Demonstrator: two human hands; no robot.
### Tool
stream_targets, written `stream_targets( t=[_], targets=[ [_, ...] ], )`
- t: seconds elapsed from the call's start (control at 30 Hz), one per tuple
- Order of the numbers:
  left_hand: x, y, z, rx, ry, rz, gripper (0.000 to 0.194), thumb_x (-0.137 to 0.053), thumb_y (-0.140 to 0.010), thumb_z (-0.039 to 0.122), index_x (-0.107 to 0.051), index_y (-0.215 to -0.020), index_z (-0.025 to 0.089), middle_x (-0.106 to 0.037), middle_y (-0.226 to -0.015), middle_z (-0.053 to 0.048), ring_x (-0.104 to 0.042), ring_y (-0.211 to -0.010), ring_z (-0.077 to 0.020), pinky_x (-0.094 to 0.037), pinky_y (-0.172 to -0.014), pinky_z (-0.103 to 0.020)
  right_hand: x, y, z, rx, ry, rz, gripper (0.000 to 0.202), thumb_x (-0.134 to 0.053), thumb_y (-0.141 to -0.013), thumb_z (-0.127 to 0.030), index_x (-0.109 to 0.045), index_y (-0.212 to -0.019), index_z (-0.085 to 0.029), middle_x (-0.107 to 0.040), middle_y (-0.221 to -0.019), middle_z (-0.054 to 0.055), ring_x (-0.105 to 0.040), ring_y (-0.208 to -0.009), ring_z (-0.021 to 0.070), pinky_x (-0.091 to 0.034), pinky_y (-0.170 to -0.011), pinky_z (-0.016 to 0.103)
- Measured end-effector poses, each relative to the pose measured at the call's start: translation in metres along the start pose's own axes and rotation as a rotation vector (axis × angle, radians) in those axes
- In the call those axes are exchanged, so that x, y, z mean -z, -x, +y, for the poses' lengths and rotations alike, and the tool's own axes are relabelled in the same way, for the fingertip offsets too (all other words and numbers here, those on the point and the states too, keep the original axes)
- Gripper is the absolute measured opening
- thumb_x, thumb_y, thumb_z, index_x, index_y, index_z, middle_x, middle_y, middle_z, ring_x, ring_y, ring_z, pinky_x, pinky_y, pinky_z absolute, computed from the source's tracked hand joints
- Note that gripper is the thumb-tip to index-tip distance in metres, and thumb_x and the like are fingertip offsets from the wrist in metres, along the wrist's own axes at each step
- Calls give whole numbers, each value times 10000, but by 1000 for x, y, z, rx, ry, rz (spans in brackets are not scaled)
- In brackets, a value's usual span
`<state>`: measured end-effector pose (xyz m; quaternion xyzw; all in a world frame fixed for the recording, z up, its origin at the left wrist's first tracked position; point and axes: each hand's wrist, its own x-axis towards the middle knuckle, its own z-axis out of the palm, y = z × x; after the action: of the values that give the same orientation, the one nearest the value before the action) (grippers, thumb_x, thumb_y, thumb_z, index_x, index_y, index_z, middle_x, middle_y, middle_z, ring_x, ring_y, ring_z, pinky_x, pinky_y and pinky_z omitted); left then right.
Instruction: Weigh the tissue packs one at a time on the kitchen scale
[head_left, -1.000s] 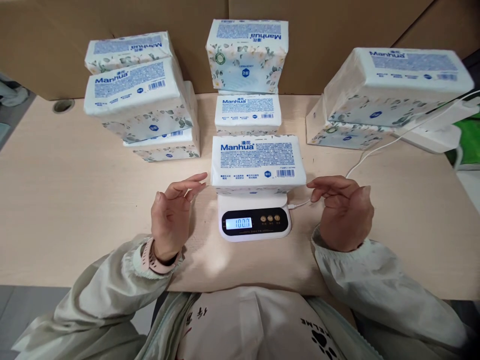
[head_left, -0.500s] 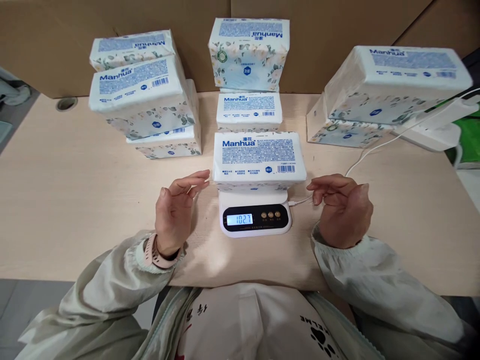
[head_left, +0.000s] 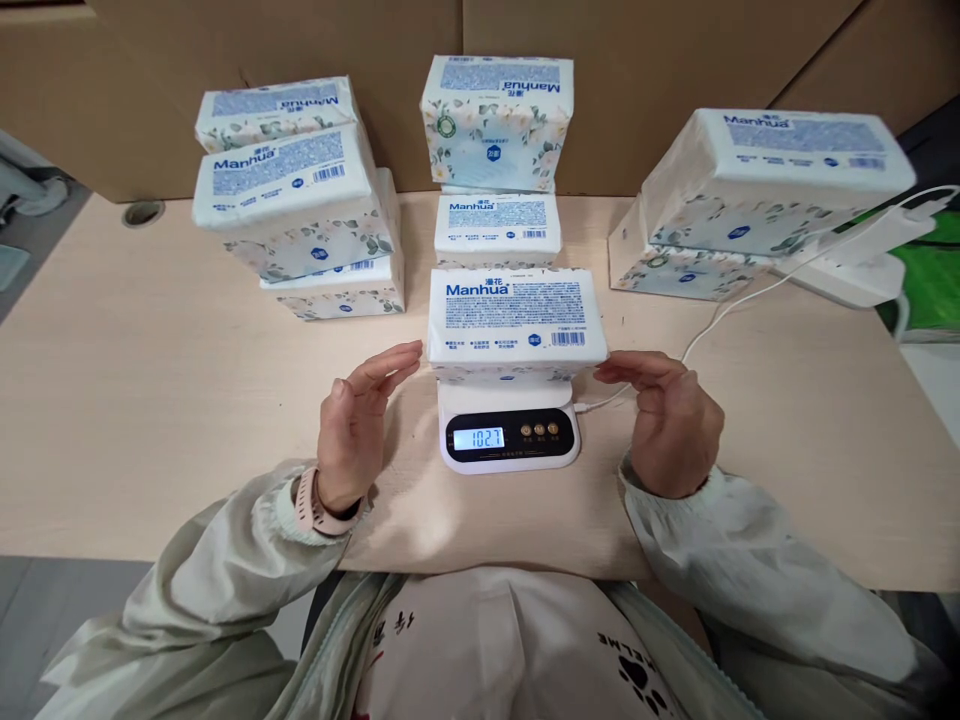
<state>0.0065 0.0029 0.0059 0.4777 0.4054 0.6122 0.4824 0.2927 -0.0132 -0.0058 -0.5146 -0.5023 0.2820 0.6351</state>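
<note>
A pack of tissues (head_left: 517,318) with a blue Manhua label lies across the white digital scale (head_left: 511,468), whose lit display reads 102.7. Fingers stretched out, my left hand (head_left: 352,430) is open just off the pack's left end, with a small gap between. My right hand (head_left: 671,425) is also open, its fingertips right by the pack's lower right corner; whether they touch it I cannot tell. The pack hides most of the scale's weighing plate.
Stacked tissue packs stand at the back left (head_left: 289,195), back middle (head_left: 496,120) and back right (head_left: 772,180). A white cable (head_left: 720,315) runs from the scale to a power strip (head_left: 847,265) at right. Cardboard (head_left: 600,60) walls the table's (head_left: 187,430) rear.
My right hand has moved left, its fingers now straighter and closer to the pack on the scale. My left hand has hardly moved. The display reading is unchanged; the view has shifted slightly.
</note>
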Motion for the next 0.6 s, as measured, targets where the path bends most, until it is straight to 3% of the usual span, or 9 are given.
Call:
stream_targets(
  t=[0.17, 0.27, 0.33, 0.47, 0.6],
  targets=[
    [-1, 1, -2, -34, -14, -27, 551, -494, -1080, 638, -849, -1260, 256, -786, -1377, -68, -693, -1395, -289, -565, -1205, -460, 5, -2, 9, 18, 52, -135, 436, -473, -1120, -496, -774, -1358, -290, -799, -1331, 53, -746, -1213, 285, -582, -1074, 495],
    [-1, 6, -3, -15, -24, -160, 551, -519, -1082, 619, -755, -1437, 269, -666, -1558, -55, -571, -1538, -301, -483, -1301, -471, 8, -1, 10, 62, 126, -370, 560, -472, -1109, -554, -516, -1638, -376, -642, -1610, 19, -625, -1451, 308, -546, -1196, 531],
    [-3, 8, 0, -12, -38, -253, 558, -530, -1092, 583, -669, -1539, 278, -575, -1650, -44, -496, -1597, -305, -434, -1343, -470, 7, 0, 6, 101, 146, -482, 652, -473, -1100, -569, -351, -1718, -403, -527, -1716, 6, -551, -1522, 317, -556, -1198, 546],
    [-17, -7, 11, -147, -53, -281, 518, -607, -1077, 529, -662, -1544, 312, -558, -1671, -18, -438, -1632, -332, -380, -1382, -490, -3, -14, -10, 225, 127, -455, 717, -503, -1087, -537, -261, -1746, -391, -417, -1772, 29, -463, -1586, 326, -578, -1189, 540],
    [-40, -59, 13, -352, -61, -218, 512, -741, -1003, 565, -711, -1455, 328, -584, -1647, 2, -368, -1669, -343, -269, -1428, -509, -28, -62, -4, 391, 74, -406, 688, -507, -1080, -580, -241, -1710, -500, -353, -1789, -34, -403, -1642, 284, -532, -1258, 524]
  ],
)
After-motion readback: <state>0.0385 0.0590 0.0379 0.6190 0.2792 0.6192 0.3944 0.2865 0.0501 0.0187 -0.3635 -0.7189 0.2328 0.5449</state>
